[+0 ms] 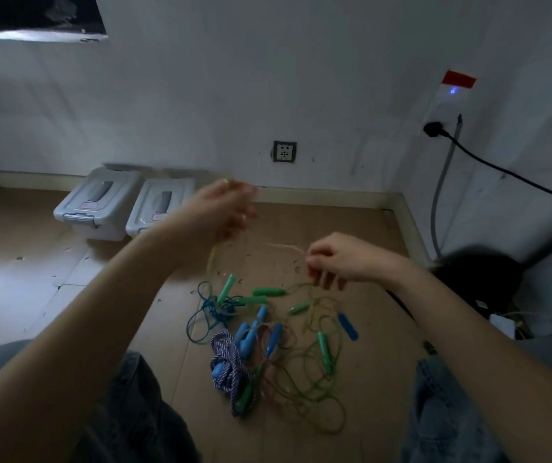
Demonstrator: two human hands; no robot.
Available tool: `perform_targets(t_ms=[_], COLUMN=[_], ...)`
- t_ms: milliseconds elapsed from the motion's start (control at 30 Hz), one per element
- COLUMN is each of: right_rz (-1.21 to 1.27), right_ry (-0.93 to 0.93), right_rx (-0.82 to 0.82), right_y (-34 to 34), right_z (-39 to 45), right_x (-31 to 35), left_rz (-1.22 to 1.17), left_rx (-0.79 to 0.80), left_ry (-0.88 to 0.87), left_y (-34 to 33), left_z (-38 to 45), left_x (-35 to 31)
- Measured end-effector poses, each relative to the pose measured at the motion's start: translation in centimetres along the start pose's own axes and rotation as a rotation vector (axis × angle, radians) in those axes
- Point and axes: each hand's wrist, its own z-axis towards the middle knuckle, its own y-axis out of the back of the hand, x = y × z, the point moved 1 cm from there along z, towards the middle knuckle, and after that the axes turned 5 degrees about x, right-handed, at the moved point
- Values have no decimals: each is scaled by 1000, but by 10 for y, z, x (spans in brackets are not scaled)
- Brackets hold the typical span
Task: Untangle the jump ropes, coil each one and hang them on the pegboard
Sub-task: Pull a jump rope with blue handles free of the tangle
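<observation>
I have my left hand [226,208] and right hand [334,259] both pinching the thin yellow plastic cord [281,246], lifted above the tangled pile of jump ropes [268,335] on the cardboard floor [368,379]; it looks light, limp and snag-prone, so I'd grip near its handle

Bare room corner in a home or storage space, dimly lit. White painted walls [301,78] with a scuffed wall socket [285,151] at centre. Brown cardboard sheets [351,235] cover the floor. Two lidded plastic storage boxes [101,202] sit against the baseboard, centre left. Black cable [502,168] plugged in, upper right.
</observation>
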Motion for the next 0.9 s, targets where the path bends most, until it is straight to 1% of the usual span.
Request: perform_targets(t_ms=[33, 67, 100, 133, 167, 200, 233, 267, 300, 333, 367, 400, 500, 533, 567, 633, 700, 733, 800, 833, 867, 900], right_rz=[269, 512, 672, 753, 802, 861, 937, 1029, 1113, 1169, 1169, 1092, 594, 461, 401, 480, 595, 645, 733, 758, 765, 762], right_ry=[103, 214, 299, 345, 360, 354, 342, 335, 338, 346, 349, 335, 283, 299, 323, 331, 294, 285, 305, 323, 337, 340], right_rx=[-15, -43, -88, -147, -218, -293, -369, -427, -454, -428, -352, -250, 62, 99, 70, -50, -139, -152, -131, -99, -67, -57], right_y=[2, 6, 10, 13, 16, 19, 23, 26, 29, 31, 31, 28, 4, -5, -10, -8, 1, 3, 4, 4, 3, 3], right_z=[-2, -3, -4, -5, -5, -6, -7, -7, -8, -8, -8, -8, -5, -4, -2, 0, -2, -3, -4, -5, -6, -6], right_x=[6, 12, 16, 18, 17, 15, 11, 7, 4, 3, 4, 6, 13, 16, 18, 18, 15, 14, 13, 14, 15, 16], left_rz=[178, 301, 352, 325, 293, 295, 351, 425, 470, 438, 339, 218, -83, -169, -242, -327, -252, -149, 109, 202, 262, 299], left_rx=[123, 266, 383, 450, 484, 489, 461, 398, 323, 254, 203, 162, 55, 40, 30, 5, -1, 26, 140, 192, 212, 195], left_ry=[36, 89, 140, 171, 164, 144, 121, 108, 92, 85, 72, 43, -29, -20, -3, 23, 2, -1, 59, 101, 129, 135], left_y=[-9, -19, -30, -38, -43, -45, -44, -40, -37, -35, -33, -32, -23, -20, -16, -9, -4, -4, -9, -14, -18, -20], left_z=[-3, -6, -8, -11, -12, -11, -10, -11, -10, -9, -9, -10, -10, -11, -10, -10, -12, -13, -14, -14, -13, -13], left_x=[6, 11, 15, 15, 16, 14, 13, 12, 12, 12, 9, 5, -8, -11, -11, -12, -13, -12, -8, -5, -2, -1])
